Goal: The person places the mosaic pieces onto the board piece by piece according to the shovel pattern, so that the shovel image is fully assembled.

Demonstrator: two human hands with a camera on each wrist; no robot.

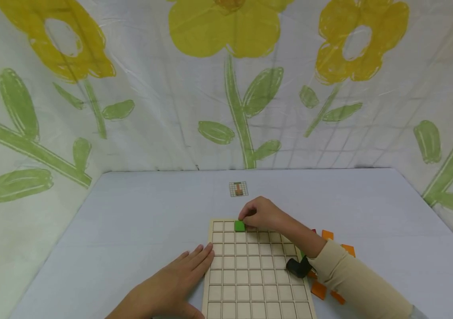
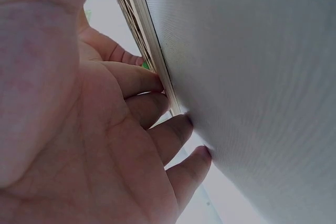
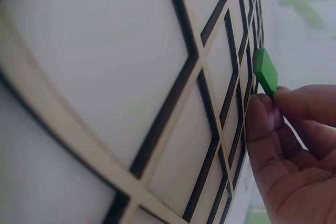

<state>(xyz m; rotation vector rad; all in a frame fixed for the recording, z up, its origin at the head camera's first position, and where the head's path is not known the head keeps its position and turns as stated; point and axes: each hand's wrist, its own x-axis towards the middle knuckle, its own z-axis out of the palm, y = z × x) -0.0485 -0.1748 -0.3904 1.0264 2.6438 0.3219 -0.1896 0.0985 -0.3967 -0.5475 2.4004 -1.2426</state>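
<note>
Head view first: a small green tile (image 1: 239, 226) is pinched by the fingertips of the right hand (image 1: 265, 213), right up at the far row of a pale gridded board (image 1: 242, 277). It's caught by its right-hand side, so most of the tile is left sticking out to the left of the grip, over the third cell from the left corner. Whether it's fully seated in that cell can't be told.

In the right wrist view the tile is seen held at one corner, with the rest of it stretched out past the fingertips, close against the grid lines.

As for the left hand (image 1: 180, 277), its grip is released: the fingers are laid out long, with the board's left edge touched by some of the tips. In the left wrist view a couple of fingertips are seen set against that edge, the others lower down by the white table (image 1: 150, 212).

Some orange tiles (image 1: 319, 290) are scattered just off the board's right side, partly covered by the beige sleeve (image 1: 362, 279). A little card with a printed grid (image 1: 238, 189) is placed beyond the far edge, well apart from the left hand.
</note>
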